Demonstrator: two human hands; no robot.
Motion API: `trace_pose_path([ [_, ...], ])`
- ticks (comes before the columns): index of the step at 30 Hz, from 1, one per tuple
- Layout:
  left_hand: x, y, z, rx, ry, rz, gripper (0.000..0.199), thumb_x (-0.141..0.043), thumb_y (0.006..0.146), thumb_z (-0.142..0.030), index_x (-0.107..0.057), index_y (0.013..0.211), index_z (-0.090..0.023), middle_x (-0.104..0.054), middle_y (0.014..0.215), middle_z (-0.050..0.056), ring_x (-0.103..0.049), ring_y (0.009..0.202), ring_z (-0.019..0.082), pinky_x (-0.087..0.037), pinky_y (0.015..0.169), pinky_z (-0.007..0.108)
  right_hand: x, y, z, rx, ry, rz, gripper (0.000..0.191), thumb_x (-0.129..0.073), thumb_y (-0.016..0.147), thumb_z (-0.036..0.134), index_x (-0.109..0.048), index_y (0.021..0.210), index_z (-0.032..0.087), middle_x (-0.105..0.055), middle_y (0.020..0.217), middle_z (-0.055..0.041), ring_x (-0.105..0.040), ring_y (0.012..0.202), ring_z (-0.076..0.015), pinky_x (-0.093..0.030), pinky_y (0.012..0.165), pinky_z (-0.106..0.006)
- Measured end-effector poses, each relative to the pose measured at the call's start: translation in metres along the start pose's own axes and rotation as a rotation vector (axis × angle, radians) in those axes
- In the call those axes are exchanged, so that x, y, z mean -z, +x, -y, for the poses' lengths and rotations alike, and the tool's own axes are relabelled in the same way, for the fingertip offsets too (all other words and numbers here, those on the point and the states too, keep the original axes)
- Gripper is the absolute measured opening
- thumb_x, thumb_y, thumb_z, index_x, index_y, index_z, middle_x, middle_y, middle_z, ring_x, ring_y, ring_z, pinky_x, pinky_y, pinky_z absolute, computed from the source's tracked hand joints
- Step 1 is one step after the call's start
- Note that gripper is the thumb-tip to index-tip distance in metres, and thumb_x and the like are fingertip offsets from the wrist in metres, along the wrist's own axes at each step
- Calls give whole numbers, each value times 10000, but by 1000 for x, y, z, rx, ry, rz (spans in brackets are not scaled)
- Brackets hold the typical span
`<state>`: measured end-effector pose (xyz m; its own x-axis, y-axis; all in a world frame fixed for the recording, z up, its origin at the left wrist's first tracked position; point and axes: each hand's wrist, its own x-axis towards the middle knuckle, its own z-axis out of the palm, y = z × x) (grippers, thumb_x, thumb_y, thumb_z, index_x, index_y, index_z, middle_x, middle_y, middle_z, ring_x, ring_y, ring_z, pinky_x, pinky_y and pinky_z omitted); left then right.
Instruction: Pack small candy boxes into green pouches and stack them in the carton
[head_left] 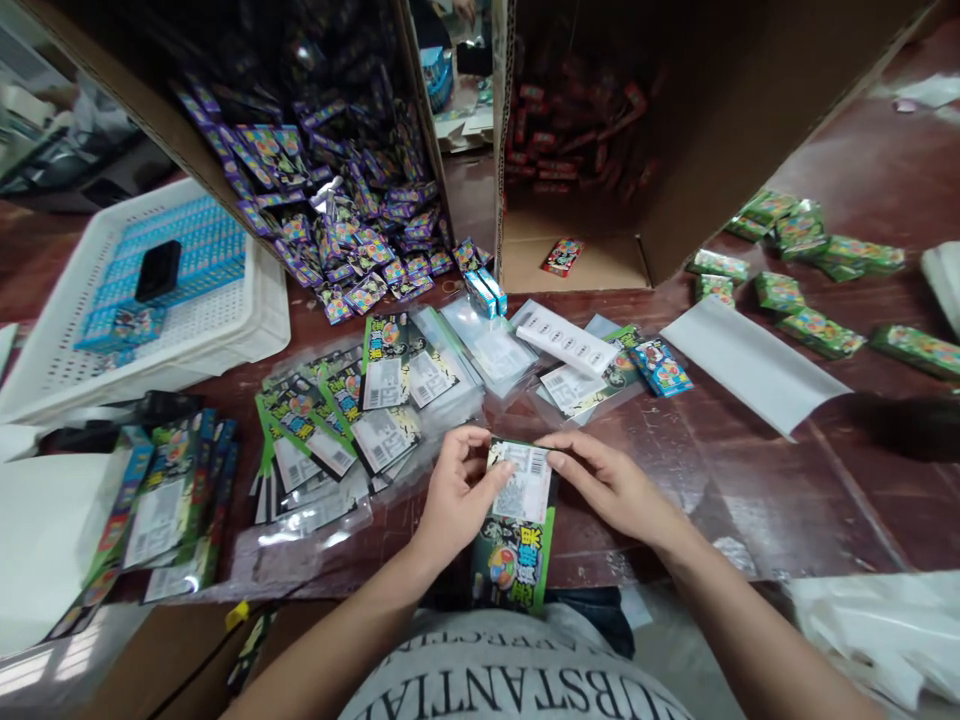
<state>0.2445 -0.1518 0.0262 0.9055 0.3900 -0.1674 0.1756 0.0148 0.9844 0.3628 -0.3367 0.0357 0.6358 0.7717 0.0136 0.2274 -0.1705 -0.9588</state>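
A black and green printed candy packet (510, 530) with a white barcode panel hangs between both hands at the table's front edge, its panel end uppermost. My left hand (463, 492) grips its upper left side, thumb lying across the panel. At the upper right corner, my right hand (611, 487) pinches the packet between thumb and fingers. Beyond them lie a white strip with a row of printed marks (566, 345), a small blue candy box (660, 367) and clear plastic sleeves (491, 350). Several similar packets (345, 400) overlap to the left.
Two cardboard boxes lie open at the back, one with purple packs (360, 220), the other with red packs (555, 140). A white basket (262, 310) holds blue boxes and a black phone (158, 271). Green packs (821, 330) and a pale sheet (754, 355) lie right.
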Motion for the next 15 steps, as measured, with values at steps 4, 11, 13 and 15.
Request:
trace_pose_path([
  [4, 9, 7, 0, 54, -81, -74, 508, -759, 821, -320, -424, 1198, -261, -637, 1132, 29, -683, 857, 142, -570, 766, 293, -15, 2, -7, -31, 12, -151, 254, -579, 986, 374, -644, 1217, 290, -678, 1194, -70, -649, 1115, -239, -558, 978, -464],
  [11, 20, 20, -3, 121, -104, 45, 387, -720, 864, -359, -529, 1181, -241, -681, 1077, 35, -682, 909, 165, -567, 774, 285, -54, -3, -14, -220, 289, -500, 217, -696, 905, 413, -630, 1053, 268, -692, 1021, -52, -681, 957, -219, -600, 892, -408],
  [13, 27, 26, -3, 128, -36, 88, 348, -697, 881, -382, -562, 1167, -235, -697, 1051, 36, -686, 940, 187, -566, 796, 303, -57, 2, -13, -217, 277, -502, 238, -683, 910, 431, -641, 1081, 271, -697, 1020, -55, -685, 952, -221, -602, 883, -404],
  [15, 35, 33, -4, 94, 49, 117, 251, -650, 918, -394, -609, 1099, -226, -700, 1102, 47, -675, 1030, 206, -553, 872, 328, -55, 9, -11, -212, 257, -464, 267, -656, 926, 442, -642, 1138, 281, -697, 1052, -58, -686, 957, -218, -608, 856, -390],
])
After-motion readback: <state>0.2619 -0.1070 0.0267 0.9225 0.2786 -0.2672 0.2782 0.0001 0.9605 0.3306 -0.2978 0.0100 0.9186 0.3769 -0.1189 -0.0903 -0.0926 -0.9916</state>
